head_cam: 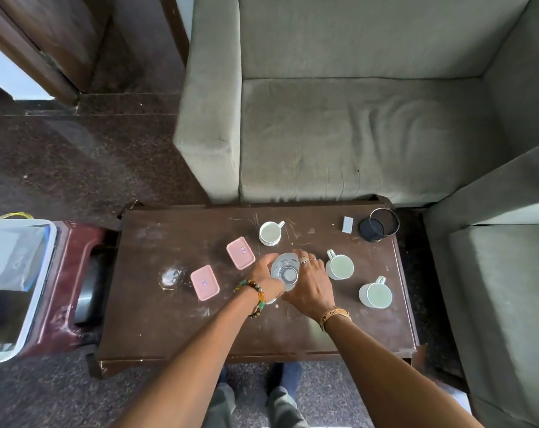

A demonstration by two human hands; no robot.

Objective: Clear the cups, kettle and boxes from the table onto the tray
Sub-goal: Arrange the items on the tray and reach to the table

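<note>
The left hand (266, 281) and right hand (309, 285) held the kettle (285, 271) between them on the table (169, 329). Three cups (339, 266) stood right of it and behind it, and two boxes (240, 253) and a lid (171, 276) lay to its left.

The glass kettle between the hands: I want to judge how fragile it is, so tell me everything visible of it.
The glass kettle is a round vessel of clear glass, seen from above, upright, its mouth apparently open; any contents cannot be told. It is near the middle of the dark wooden table, a pink box to its left and a white cup to its right. The left hand curls round its left side, the right hand round its right.
</note>
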